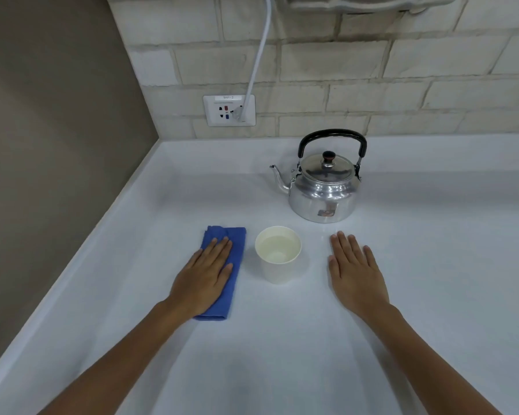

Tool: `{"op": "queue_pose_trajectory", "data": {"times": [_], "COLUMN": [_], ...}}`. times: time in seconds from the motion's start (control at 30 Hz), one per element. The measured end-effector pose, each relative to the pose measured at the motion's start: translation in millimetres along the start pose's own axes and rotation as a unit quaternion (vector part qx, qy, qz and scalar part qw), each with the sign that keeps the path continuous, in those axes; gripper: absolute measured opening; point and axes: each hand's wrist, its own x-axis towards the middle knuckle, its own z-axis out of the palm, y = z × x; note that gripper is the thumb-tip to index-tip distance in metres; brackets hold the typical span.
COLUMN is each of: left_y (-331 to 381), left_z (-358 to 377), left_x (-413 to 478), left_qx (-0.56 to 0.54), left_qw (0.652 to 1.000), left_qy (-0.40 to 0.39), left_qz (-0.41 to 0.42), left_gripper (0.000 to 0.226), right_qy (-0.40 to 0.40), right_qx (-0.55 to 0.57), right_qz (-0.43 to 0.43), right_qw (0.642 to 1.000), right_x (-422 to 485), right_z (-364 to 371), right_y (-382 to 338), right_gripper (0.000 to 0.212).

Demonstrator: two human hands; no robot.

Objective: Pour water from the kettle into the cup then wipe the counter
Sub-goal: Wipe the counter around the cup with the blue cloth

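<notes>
On the counter (282, 339), left hand (203, 278) flat on blue cloth (235, 244), right hand (355, 271) flat, empty, beside water-filled cup (277, 272).

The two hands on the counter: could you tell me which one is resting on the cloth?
The left hand lies flat on the blue cloth; the right hand rests on bare counter.

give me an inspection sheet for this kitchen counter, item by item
Surface: pale white counter, no spill visible.
Job's things: shiny metal kettle with black handle upright, lid on, spout pointing left; white paper cup holding water; folded blue cloth left of the cup.
Clutter: nothing seen.
Hands: left hand flat on the cloth; right hand flat on the counter, empty.
Cables: white cord plugged into the wall socket.
Surroundings: pale brick backsplash, brown side wall.
</notes>
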Motion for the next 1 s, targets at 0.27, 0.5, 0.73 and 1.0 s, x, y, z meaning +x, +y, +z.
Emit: {"op": "queue_pose_trajectory", "data": {"times": [0.27,0.5,0.73,1.0], "left_y": [-5.1,8.1,2.1,5.4], "left_z": [-4.0,2.3,2.2,-0.2], "left_x": [107.4,156.6,173.9,172.2], "left_qx": [0.013,-0.002,-0.018,-0.001], "left_qw": [0.997,0.999,0.997,0.998], "left_qy": [-0.001,-0.037,-0.065,-0.056], "left_qz": [-0.071,-0.037,-0.023,-0.038], "left_gripper": [0.052,0.053,0.054,0.057], "right_qy": [0.006,0.014,0.011,0.012], "right_qx": [0.001,0.007,0.016,0.024], "right_qz": [0.008,0.008,0.009,0.006], "right_qw": [1.0,1.0,1.0,1.0], "right_x": [0.6,0.0,0.4,-0.8], "right_z": [0.7,2.2,1.9,1.8], "right_y": [-3.0,-2.2,-2.5,-1.0], "right_gripper": [0.052,0.052,0.052,0.051]}}
